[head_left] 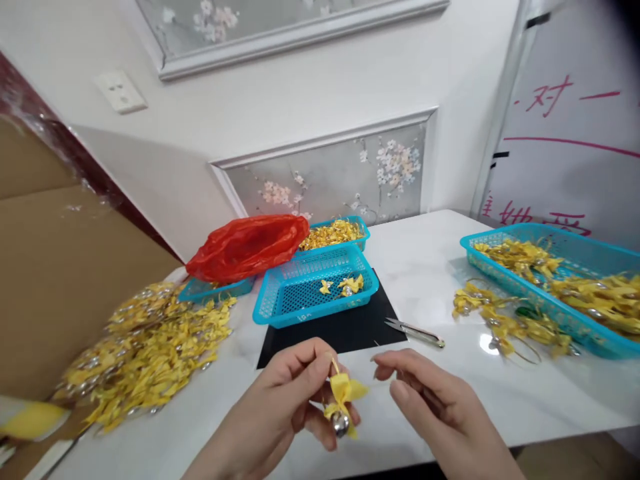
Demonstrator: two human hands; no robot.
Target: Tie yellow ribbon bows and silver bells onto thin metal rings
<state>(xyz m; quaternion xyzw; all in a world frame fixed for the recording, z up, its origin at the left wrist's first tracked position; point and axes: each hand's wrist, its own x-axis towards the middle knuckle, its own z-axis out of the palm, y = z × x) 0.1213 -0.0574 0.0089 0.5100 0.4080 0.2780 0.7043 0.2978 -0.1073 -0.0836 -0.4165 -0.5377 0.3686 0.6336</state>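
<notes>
My left hand pinches a small yellow ribbon bow with a silver bell near the table's front edge. My right hand hovers just to the right of the bow, fingers loosely curled, holding nothing that I can see. Small scissors lie on the white table just beyond my right hand. A blue basket with two or three finished bows stands on a black mat behind my hands.
A big pile of yellow ribbon bows lies at the left. A red plastic bag covers another basket. A further blue basket and a large one at the right hold yellow bows. Loose bows on rings lie beside it.
</notes>
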